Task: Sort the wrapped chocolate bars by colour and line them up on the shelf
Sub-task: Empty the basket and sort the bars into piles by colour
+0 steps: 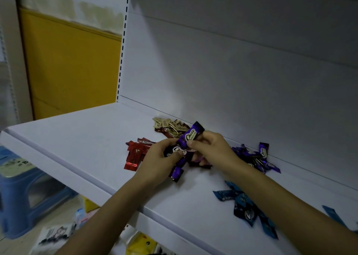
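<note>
My right hand [208, 148] pinches a purple wrapped chocolate bar [190, 135], lifted and tilted above the white shelf [87, 134]. My left hand [157, 157] holds several purple bars [177, 172] just below it. A group of red bars [135, 152] lies left of my hands. Gold bars [166, 124] lie behind, near the back panel. More purple bars [259, 155] sit to the right against the back panel. Blue bars [246, 206] lie at the front right, partly hidden by my right forearm.
The shelf's white back panel [232, 70] rises behind the bars. A slotted upright [123, 47] marks the shelf's left end. Below the shelf's front edge stand a blue plastic stool [25, 196] and packets on the floor [56, 233].
</note>
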Demonstrator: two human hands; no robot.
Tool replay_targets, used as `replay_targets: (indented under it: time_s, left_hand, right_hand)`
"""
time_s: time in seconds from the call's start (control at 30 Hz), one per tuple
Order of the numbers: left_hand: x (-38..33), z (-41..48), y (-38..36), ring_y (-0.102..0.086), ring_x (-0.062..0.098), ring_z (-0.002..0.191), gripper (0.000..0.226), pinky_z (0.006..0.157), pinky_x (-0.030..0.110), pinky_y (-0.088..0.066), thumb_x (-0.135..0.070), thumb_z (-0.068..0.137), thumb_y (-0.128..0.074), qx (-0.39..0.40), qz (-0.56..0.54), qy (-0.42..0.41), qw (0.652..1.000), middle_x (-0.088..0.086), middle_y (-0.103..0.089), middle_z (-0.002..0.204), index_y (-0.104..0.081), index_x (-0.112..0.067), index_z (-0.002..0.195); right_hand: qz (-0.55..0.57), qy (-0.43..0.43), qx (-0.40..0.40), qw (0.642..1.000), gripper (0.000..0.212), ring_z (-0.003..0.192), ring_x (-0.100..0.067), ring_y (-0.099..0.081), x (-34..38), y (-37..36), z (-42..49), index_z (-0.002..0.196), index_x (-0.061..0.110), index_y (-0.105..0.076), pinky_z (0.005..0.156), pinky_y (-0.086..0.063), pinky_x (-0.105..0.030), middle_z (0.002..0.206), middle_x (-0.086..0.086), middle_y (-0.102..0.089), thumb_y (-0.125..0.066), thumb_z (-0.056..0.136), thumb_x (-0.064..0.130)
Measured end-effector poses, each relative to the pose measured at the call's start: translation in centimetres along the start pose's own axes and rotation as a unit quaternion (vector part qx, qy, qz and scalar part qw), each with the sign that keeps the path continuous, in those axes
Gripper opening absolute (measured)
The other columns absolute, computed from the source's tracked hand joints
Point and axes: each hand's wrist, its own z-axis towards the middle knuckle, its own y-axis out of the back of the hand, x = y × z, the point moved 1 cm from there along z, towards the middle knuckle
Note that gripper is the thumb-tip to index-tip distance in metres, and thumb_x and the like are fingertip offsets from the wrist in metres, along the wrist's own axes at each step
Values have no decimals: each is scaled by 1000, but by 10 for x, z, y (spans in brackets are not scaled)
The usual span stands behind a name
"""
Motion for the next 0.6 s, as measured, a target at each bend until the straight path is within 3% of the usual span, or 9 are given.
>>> replay_targets:
  time_s: [0.07, 0.17, 0.23, 0.33, 0.47, 0.6]
  left_hand:
    - [0, 0, 1, -65, 11, 102, 33, 88, 29, -55, -13, 93, -61, -12, 18, 4, 1000, -2, -65, 116, -60, -29, 122]
    - [-1, -1, 0, -68, 8, 90, 46, 68, 19, -56, -15, 88, -67, -9, -10, -3, 1000, -5, -62, 110, -47, -48, 115]
    - [-1, -1, 0, -70, 6, 80, 44, 59, 17, -54, -15, 86, -69, -16, -28, 3, 999, -5, -63, 105, -48, -44, 112]
    - [-1, -1, -3, -69, 11, 85, 21, 63, 19, -54, -15, 86, -69, -19, 14, 0, 1000, -2, -67, 101, -59, -27, 99]
    - [-3, -3, -6, -66, 13, 88, 9, 66, 20, -50, -13, 89, -65, -18, 28, -8, 999, -1, -67, 96, -61, -20, 93]
    - [-4, -4, -5, -62, 12, 78, 7, 65, 23, -45, -17, 91, -63, -39, 37, -6, 999, 0, -66, 93, -58, -22, 92]
  right_hand:
    - [20, -28, -27, 999, 3, 53, -11, -65, -1, 10, 1, 88, 15, -62, 42, -45, -19, 69, 4, -71, -62, 90, 18]
    - [44, -76, -88, 992, 13, 47, -9, -59, -8, 35, 5, 87, 11, -61, 41, -40, -19, 75, -3, -71, -59, 93, 22]
    - [51, -110, -146, 982, 16, 47, -9, -56, -17, 56, 7, 89, 10, -61, 42, -40, -19, 75, -4, -69, -56, 95, 23]
    - [104, -166, -210, 958, 20, 52, -11, -53, -30, 84, 7, 85, 9, -61, 46, -39, -20, 72, -3, -67, -51, 97, 20]
    - [193, -209, -205, 937, 15, 56, -13, -54, -36, 95, 1, 85, 8, -57, 52, -41, -24, 72, -5, -69, -50, 97, 14]
    - [172, -191, -160, 953, 11, 53, -12, -55, -26, 80, -4, 92, 9, -60, 49, -42, -23, 68, -3, -70, -53, 95, 16]
